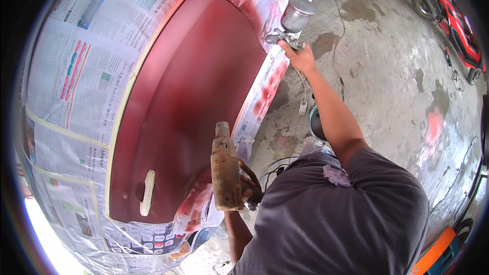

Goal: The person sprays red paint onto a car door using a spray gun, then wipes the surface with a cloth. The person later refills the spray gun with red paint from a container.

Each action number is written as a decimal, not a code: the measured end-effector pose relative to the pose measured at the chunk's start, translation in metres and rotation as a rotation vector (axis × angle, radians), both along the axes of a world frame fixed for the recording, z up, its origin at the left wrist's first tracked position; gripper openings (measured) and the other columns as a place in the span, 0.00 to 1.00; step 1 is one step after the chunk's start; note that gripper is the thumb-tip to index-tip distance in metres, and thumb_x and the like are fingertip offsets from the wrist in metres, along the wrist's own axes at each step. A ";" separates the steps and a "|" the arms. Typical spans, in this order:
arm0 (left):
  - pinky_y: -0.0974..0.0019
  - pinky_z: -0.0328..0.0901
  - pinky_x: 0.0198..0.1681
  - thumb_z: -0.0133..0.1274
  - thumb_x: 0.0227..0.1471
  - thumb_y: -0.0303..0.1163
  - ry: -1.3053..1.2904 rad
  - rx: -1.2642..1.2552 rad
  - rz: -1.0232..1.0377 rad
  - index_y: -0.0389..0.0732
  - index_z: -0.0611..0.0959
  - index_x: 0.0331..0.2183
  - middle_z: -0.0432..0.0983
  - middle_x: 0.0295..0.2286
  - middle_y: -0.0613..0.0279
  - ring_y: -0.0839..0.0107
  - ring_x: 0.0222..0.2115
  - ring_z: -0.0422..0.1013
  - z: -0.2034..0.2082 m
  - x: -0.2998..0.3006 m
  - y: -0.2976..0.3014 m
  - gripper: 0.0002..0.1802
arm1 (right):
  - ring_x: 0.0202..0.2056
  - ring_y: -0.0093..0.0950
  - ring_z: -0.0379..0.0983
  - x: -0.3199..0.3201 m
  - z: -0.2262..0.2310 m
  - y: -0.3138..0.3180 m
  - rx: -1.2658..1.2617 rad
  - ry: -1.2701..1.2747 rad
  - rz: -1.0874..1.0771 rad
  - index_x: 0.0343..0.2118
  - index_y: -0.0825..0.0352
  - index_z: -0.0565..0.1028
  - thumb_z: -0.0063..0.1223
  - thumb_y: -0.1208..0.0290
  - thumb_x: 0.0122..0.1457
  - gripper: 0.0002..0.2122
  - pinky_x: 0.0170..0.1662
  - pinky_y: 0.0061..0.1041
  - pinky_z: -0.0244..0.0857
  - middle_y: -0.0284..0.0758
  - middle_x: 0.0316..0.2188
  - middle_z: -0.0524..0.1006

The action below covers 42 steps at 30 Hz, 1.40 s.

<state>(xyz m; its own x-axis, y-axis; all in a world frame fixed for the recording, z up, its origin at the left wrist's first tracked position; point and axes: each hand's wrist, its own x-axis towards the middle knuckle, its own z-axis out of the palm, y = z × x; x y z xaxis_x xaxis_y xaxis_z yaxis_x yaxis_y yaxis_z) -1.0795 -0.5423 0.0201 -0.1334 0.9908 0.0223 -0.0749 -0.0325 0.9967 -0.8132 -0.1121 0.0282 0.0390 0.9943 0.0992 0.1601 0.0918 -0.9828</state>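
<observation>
A dark red car door panel fills the middle of the view, its handle wrapped in pale masking tape. My right hand is closed round a metal spray gun with a silver cup on top, beside the panel's far right edge. Nearer my body, my left hand grips a dusty, paint-stained heat gun, its nozzle pointing away from me over the panel's near right part. The heat gun's body partly hides my left fingers.
Newspaper and tape mask the car around the panel, with red overspray in places. A white power socket hangs on a cord, near a round teal-rimmed container. A red motorcycle stands at far right on the stained concrete floor.
</observation>
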 end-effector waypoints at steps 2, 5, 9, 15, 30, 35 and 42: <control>0.53 0.76 0.43 0.72 0.40 0.21 0.018 -0.002 -0.014 0.39 0.73 0.51 0.76 0.39 0.59 0.60 0.39 0.78 -0.004 -0.003 -0.001 0.36 | 0.34 0.37 0.79 0.003 -0.020 0.022 -0.025 -0.037 -0.066 0.42 0.63 0.82 0.62 0.40 0.57 0.27 0.41 0.36 0.71 0.39 0.30 0.82; 0.53 0.75 0.44 0.72 0.40 0.21 -0.005 -0.028 -0.018 0.38 0.75 0.49 0.76 0.38 0.60 0.60 0.39 0.78 0.005 0.004 0.007 0.34 | 0.44 0.46 0.79 0.007 -0.022 0.023 -0.007 -0.091 -0.100 0.51 0.57 0.79 0.57 0.36 0.58 0.29 0.48 0.41 0.71 0.42 0.39 0.83; 0.55 0.74 0.44 0.72 0.40 0.22 0.008 -0.055 -0.040 0.38 0.76 0.47 0.76 0.37 0.61 0.61 0.39 0.78 0.002 0.001 0.003 0.30 | 0.44 0.39 0.79 -0.017 -0.035 0.007 0.118 0.016 -0.031 0.56 0.59 0.75 0.57 0.43 0.62 0.27 0.49 0.36 0.70 0.42 0.42 0.82; 0.57 0.74 0.43 0.73 0.40 0.24 0.010 -0.080 -0.002 0.38 0.77 0.45 0.77 0.36 0.61 0.62 0.37 0.78 0.009 0.005 -0.014 0.29 | 0.28 0.16 0.68 -0.034 0.037 -0.101 -0.111 0.291 0.277 0.45 0.65 0.79 0.58 0.54 0.66 0.17 0.31 0.23 0.66 0.28 0.26 0.76; 0.56 0.75 0.42 0.71 0.41 0.20 -0.050 -0.014 -0.006 0.36 0.77 0.46 0.76 0.38 0.58 0.60 0.37 0.78 -0.004 -0.003 -0.022 0.29 | 0.29 0.28 0.77 -0.009 -0.059 -0.004 -0.006 -0.030 -0.095 0.35 0.67 0.81 0.64 0.49 0.59 0.21 0.36 0.32 0.70 0.33 0.25 0.80; 0.56 0.75 0.41 0.70 0.41 0.20 0.032 0.045 -0.032 0.37 0.76 0.47 0.76 0.38 0.57 0.60 0.37 0.78 -0.006 -0.010 -0.024 0.30 | 0.48 0.47 0.78 -0.029 -0.059 0.004 0.057 -0.113 -0.189 0.56 0.54 0.76 0.58 0.39 0.58 0.29 0.49 0.41 0.70 0.46 0.43 0.82; 0.58 0.74 0.41 0.67 0.44 0.19 0.033 0.132 -0.002 0.39 0.75 0.50 0.75 0.39 0.59 0.62 0.38 0.77 0.014 0.004 -0.058 0.30 | 0.43 0.26 0.78 -0.058 -0.014 -0.103 0.126 0.131 0.212 0.55 0.64 0.76 0.61 0.52 0.63 0.25 0.49 0.28 0.69 0.39 0.41 0.83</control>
